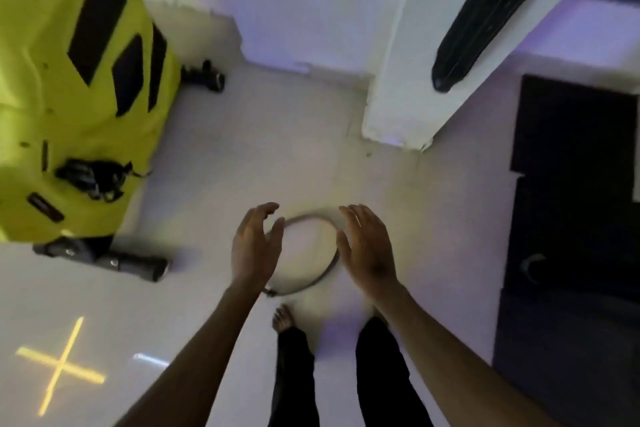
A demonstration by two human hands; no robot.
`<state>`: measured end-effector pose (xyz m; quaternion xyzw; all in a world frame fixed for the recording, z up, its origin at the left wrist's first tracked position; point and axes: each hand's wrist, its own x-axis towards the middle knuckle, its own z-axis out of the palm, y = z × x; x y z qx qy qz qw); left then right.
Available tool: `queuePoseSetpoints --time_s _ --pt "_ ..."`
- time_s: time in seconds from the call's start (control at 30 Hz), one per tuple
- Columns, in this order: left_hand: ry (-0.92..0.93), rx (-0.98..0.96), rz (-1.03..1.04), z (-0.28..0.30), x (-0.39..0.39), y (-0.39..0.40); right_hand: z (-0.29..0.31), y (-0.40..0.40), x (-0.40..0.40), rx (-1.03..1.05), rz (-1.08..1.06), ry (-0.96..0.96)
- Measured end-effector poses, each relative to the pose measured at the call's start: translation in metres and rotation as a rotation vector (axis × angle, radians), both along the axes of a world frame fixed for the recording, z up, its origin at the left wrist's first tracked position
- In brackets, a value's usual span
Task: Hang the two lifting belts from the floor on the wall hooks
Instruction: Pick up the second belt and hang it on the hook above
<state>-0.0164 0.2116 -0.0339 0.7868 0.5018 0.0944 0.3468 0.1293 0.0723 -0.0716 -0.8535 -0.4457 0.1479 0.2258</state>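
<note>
A grey lifting belt (320, 279) lies coiled in a ring on the pale floor, just in front of my feet. My left hand (254, 246) hovers over its left side, fingers apart and empty. My right hand (365, 246) hovers over its right side, also empty with fingers spread. Both hands hide parts of the ring. A black belt (485, 10) hangs down the white wall at the upper right. The hook that holds it is out of view.
A large yellow machine (69, 80) with black wheels fills the left. A white pillar (398, 80) stands ahead. A black mat (571, 218) covers the floor at the right. A yellow cross (60, 364) is lit on the floor at the lower left.
</note>
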Motion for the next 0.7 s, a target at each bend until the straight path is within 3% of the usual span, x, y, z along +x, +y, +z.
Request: queuePoseSetpoints --time_s 0.2,0.4,0.53,0.7 --pt "0.042 -0.260 0.228 -0.159 -0.097 0.003 -0.156 0.009 -0.093 -0.140 0.090 0.148" --pt "0.154 -0.413 0.627 -0.326 -0.182 0.014 -0.329 0.044 -0.184 -0.330 0.146 0.353" --pt "0.205 -0.456 0.710 -0.433 -0.229 0.027 -0.443 0.086 -0.228 -0.424 0.215 0.482" --pt "0.199 -0.470 0.746 -0.539 -0.266 0.046 -0.537 0.148 -0.269 -0.437 0.280 0.519"
